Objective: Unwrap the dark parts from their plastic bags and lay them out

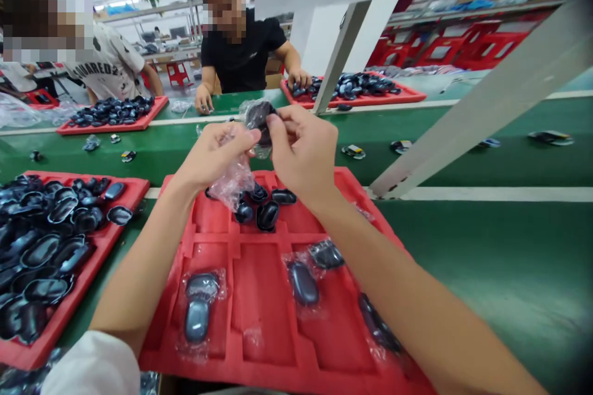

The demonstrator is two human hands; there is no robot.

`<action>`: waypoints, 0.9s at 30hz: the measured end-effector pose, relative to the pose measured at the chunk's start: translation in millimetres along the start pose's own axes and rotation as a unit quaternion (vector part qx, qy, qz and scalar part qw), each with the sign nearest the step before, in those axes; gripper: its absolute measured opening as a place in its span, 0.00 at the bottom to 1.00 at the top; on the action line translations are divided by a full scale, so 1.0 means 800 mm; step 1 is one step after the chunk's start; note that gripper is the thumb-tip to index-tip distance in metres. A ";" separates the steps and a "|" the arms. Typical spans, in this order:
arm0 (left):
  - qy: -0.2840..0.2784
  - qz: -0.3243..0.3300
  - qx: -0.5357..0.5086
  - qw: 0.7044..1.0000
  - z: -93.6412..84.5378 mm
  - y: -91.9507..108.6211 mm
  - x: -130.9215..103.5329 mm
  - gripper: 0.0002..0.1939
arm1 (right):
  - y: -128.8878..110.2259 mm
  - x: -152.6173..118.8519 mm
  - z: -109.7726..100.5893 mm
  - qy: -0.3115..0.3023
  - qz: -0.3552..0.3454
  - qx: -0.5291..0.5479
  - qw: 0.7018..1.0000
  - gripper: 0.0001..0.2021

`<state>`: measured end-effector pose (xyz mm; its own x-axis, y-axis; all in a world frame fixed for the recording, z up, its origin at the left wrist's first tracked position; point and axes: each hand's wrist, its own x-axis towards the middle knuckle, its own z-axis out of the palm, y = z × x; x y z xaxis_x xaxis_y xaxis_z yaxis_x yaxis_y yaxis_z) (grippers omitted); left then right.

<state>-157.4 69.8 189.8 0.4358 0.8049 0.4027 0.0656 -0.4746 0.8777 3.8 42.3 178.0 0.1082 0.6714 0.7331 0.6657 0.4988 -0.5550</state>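
Observation:
Above the red compartment tray point(264, 315), both hands are raised and close together at a dark plastic shell point(257, 115) wrapped in see-through film. My right hand point(303, 145) pinches the shell between thumb and fingers. Closed around crumpled see-through plastic bags point(234, 184) is my left hand point(225, 151), its thumb reaching the shell's lower edge. Loose dark shells point(267, 215) lie in the tray's far compartments. Nearer, several bagged shells rest in the tray, among them a bluish one point(304, 284) and a pair at the left point(197, 320).
Another red tray point(134, 200), heaped with dark shells point(50, 253), stands at the left. Small parts with circuit boards point(353, 151) lie on the green conveyor point(296, 160). A slanted metal post point(445, 111) rises at the right. Two people are across the line, beside red trays of shells.

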 end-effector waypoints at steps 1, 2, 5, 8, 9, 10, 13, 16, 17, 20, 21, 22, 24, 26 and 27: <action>-0.001 0.000 0.008 1.000 0.000 -0.005 0.002 0.20 | 0.004 0.002 -0.002 -0.019 0.004 -0.014 1.000 0.13; -0.004 0.002 0.027 1.000 -0.001 -0.009 0.003 0.20 | 0.009 0.006 -0.007 -0.052 0.000 -0.033 0.998 0.12; 0.009 0.018 0.085 0.996 -0.005 -0.016 0.006 0.18 | 0.016 0.016 -0.026 -0.165 -0.037 -0.096 0.981 0.10; 0.046 0.054 0.077 0.995 -0.011 -0.019 0.008 0.18 | 0.009 0.021 -0.038 -0.187 -0.091 -0.125 0.970 0.08; 0.053 0.063 0.064 0.995 -0.012 -0.020 0.009 0.18 | 0.006 0.021 -0.040 -0.172 -0.098 -0.128 0.972 0.08; 0.055 0.068 0.054 0.995 -0.013 -0.020 0.010 0.20 | 0.002 0.022 -0.041 -0.144 -0.091 -0.133 0.976 0.08; 0.046 0.060 0.042 0.996 -0.014 -0.020 0.010 0.21 | 0.002 0.029 -0.050 -0.015 -0.006 -0.155 0.988 0.11; 0.023 0.025 0.038 0.999 -0.013 -0.017 0.008 0.17 | 0.016 0.035 -0.066 -0.103 0.074 -0.203 0.971 0.11; 0.015 0.011 0.030 0.999 -0.012 -0.016 0.008 0.17 | 0.022 0.034 -0.071 -0.208 0.084 -0.227 0.948 0.12; -0.019 -0.008 -0.003 1.000 -0.011 -0.017 0.007 0.11 | 0.041 0.014 -0.083 -0.469 0.082 -0.286 0.832 0.12; -0.026 -0.004 -0.009 1.000 -0.010 -0.018 0.008 0.08 | 0.045 0.003 -0.087 -0.486 0.078 -0.299 0.817 0.11; -0.027 0.005 -0.009 1.000 -0.010 -0.019 0.008 0.08 | 0.048 -0.009 -0.092 -0.474 0.074 -0.310 0.821 0.09; -0.011 0.028 0.019 0.999 -0.009 -0.020 0.010 0.09 | 0.050 -0.038 -0.103 -0.436 0.060 -0.310 0.843 0.09; 0.016 0.043 0.056 0.997 -0.006 -0.019 0.009 0.07 | 0.048 -0.064 -0.116 -0.465 0.028 -0.263 0.845 0.10; 0.025 0.047 0.069 0.996 -0.005 -0.016 0.009 0.12 | 0.048 -0.075 -0.122 -0.496 0.010 -0.233 0.837 0.10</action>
<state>-159.2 83.0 182.2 0.4013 0.7701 0.4959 0.1513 -0.5897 0.7933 94.8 -32.7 151.3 -0.3900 0.9165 -0.0892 0.9112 0.3701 -0.1810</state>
